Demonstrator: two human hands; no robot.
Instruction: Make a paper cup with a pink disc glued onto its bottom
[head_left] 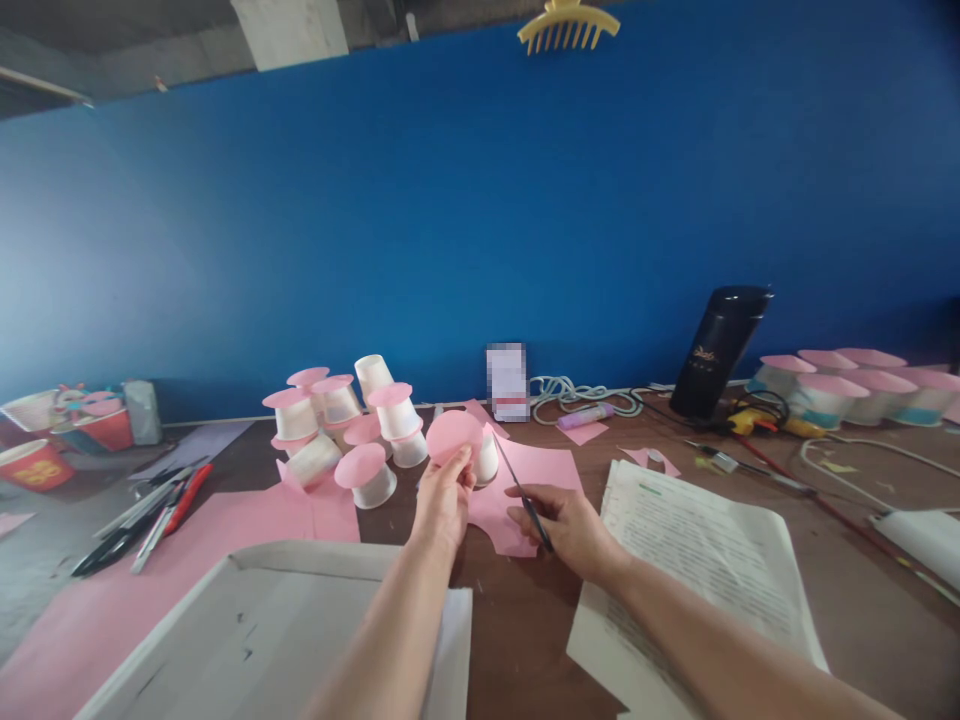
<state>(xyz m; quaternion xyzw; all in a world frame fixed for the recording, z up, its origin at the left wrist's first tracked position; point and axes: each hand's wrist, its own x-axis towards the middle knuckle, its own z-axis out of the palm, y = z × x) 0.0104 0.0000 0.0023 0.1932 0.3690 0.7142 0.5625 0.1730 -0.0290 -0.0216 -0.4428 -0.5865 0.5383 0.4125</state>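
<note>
My left hand (444,495) pinches a flat pink paper disc (454,435) between thumb and fingers, held up facing me. Just behind that hand, a white paper cup (487,462) is partly hidden. Closed around a slim dark pointed tool (531,508) is my right hand (559,522); the tool looks edge-on, so its exact kind is unclear. Its tip points up and left toward the cup, apart from the disc. A cut pink sheet (544,480) lies beneath. To the left, several white paper cups (373,490) stand or lean, many topped with pink discs (361,466).
A white open box (300,625) lies at front left, near cutters (161,515) on pink paper. Printed pages (697,540) lie at right. A black flask (720,350), a coiled cable (574,395), a soldering iron (720,458) and more disc-topped cups (825,402) line the back.
</note>
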